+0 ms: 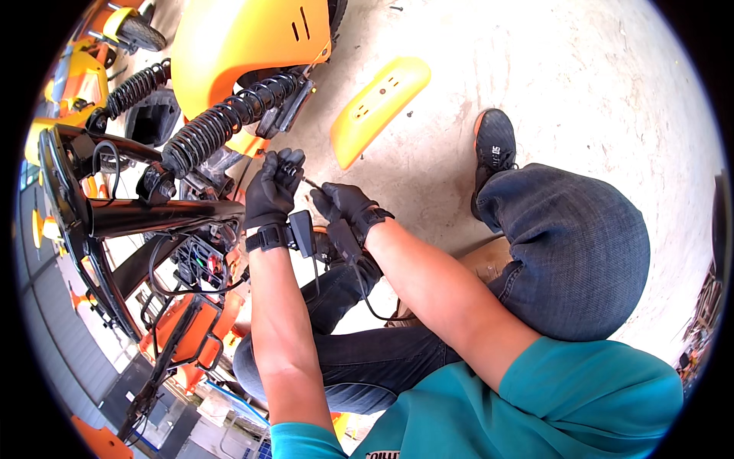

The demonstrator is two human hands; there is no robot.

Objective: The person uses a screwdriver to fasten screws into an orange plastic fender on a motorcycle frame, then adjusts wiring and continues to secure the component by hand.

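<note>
Both of my hands wear black gloves and are close together beside the frame of an orange-yellow vehicle. My left hand [271,188] is turned palm up with its fingers curled in. Small dark bits show at its fingers, too small to name. My right hand [350,205] is closed around a thin metal rod [312,184], whose free end points at the left hand's fingers. Its other end is hidden in the glove. Just beyond the hands is a black coil-spring shock absorber [229,118], below a yellow body panel [245,46].
A loose yellow cover [382,107] with slots lies on the concrete floor [581,84]. A black frame tube [160,217] and cables [157,268] are left of my arms. Black boxes are strapped to both wrists. My bent knee [585,252] is at the right.
</note>
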